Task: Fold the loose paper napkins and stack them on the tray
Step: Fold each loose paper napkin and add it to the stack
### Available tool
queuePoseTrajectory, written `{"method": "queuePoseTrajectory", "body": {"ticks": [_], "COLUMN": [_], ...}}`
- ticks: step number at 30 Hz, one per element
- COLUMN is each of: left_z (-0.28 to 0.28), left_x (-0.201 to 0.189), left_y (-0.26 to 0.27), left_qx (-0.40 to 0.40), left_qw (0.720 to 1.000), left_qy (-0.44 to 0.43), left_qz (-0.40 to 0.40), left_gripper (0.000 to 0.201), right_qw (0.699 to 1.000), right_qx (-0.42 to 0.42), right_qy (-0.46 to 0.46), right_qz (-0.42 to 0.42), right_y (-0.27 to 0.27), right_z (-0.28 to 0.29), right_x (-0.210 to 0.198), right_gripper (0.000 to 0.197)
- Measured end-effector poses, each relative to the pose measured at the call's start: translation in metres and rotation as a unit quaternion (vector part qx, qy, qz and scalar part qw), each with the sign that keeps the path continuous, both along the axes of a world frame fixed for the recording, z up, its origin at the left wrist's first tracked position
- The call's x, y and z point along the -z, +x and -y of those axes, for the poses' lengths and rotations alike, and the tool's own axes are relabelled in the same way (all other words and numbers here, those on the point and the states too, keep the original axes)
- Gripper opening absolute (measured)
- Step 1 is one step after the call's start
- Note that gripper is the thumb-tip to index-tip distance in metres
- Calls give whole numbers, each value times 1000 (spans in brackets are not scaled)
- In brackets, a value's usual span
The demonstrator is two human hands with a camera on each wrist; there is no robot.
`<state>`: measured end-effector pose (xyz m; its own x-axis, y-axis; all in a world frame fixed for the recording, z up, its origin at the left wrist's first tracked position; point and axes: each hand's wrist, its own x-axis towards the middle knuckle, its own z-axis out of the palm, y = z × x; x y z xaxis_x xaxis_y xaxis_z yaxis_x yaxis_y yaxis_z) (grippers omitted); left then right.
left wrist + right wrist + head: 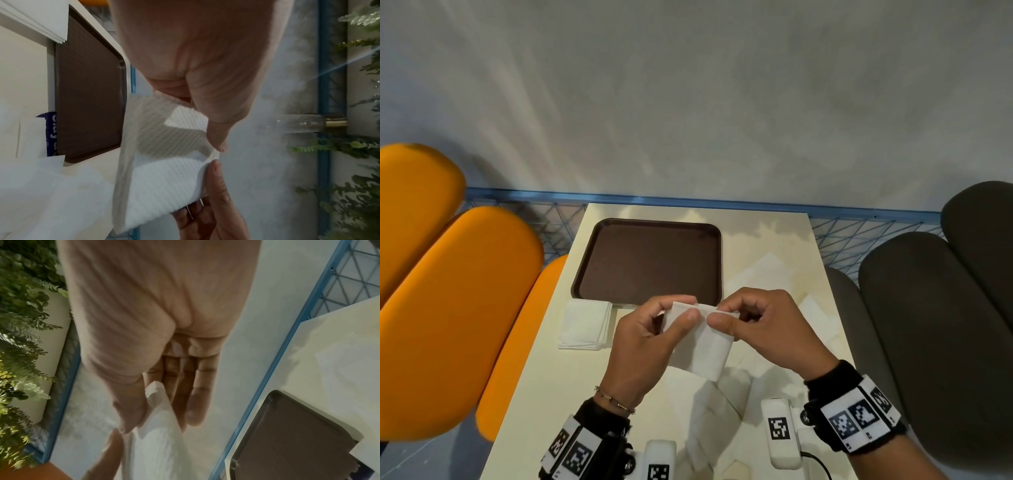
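Both hands hold one white paper napkin [705,346] above the table, in front of the empty brown tray [647,260]. My left hand [690,307] pinches the napkin's top edge between thumb and fingers. My right hand [719,312] pinches the same edge right beside it, and the thumbs almost meet. The sheet hangs down, partly folded. In the left wrist view the napkin [164,162] has a corner turned over under my thumb. In the right wrist view the napkin [160,443] runs between thumb and fingers. A stack of folded napkins [585,323] lies on the table left of the hands.
Loose napkins [767,270] lie on the cream table [544,394] to the right and near its front edge. Orange seats [458,308] flank the left side and dark seats [928,325] the right. A blue wire fence [688,200] runs behind the table.
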<state>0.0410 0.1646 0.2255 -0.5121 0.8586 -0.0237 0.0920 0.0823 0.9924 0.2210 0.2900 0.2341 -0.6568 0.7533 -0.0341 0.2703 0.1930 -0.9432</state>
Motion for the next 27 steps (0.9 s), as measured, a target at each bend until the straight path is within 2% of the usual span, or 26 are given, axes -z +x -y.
{"method": "queuePoseTrajectory", "body": {"ticks": [4,8,15,27], "left_z": [1,3,5,10], "left_x": [0,-4,-5,-4], "left_y": [-4,-4,-5,-3], "left_qx": [-31,-65,-103,-61], "left_qw": [999,997,988,997], "left_qy": [3,6,8,-5], "left_qz": [-33,35,117,47], "left_gripper": [17,9,15,28], "right_qw": [1000,1000,999,997], "right_qx": [8,6,33,72], "right_qy": [-12,-18,-12,12], "right_qz": [-8,-18,-39,-9], "right_y": [0,-2,-9,-14], "right_z": [2,4,11,19], "right_x": [-4,-7,-9,-7], "right_gripper": [19,19,21,22]}}
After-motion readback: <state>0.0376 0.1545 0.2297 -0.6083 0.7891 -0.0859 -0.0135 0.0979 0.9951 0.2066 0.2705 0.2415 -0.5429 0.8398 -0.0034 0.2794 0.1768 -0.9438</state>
